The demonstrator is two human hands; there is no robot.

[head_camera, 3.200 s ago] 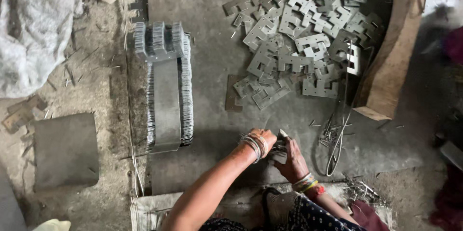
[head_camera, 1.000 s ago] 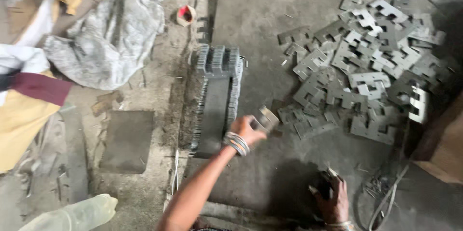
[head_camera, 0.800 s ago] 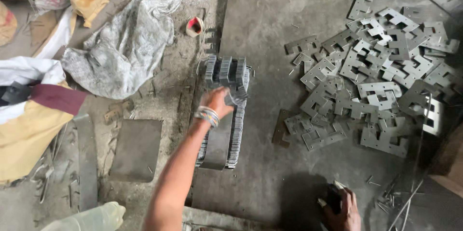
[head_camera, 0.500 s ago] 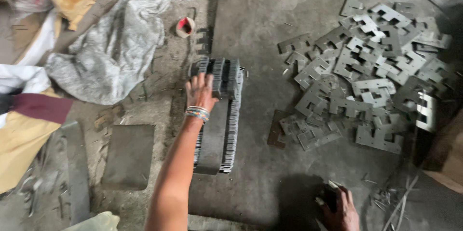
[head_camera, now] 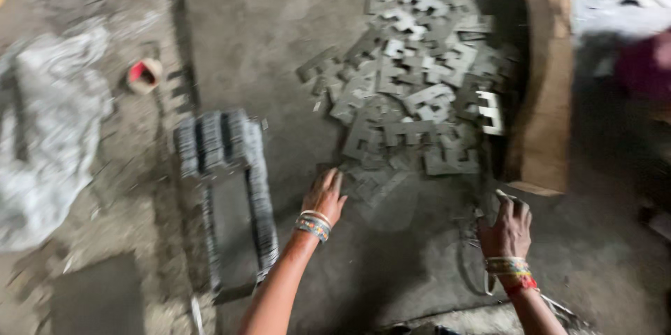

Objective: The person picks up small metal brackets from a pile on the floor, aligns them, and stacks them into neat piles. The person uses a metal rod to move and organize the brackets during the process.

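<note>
A heap of flat grey metal stampings (head_camera: 419,104) lies spread on the concrete floor (head_camera: 279,41). At the heap's near edge the left hand (head_camera: 326,197) hovers with fingers spread and empty, close to the nearest pieces. Right of the heap's near edge, the right hand (head_camera: 506,227) is closed round something small that blur hides. Left of the heap stands a stacked row of stampings (head_camera: 231,188); a wooden board (head_camera: 545,76) borders the heap's right side.
</note>
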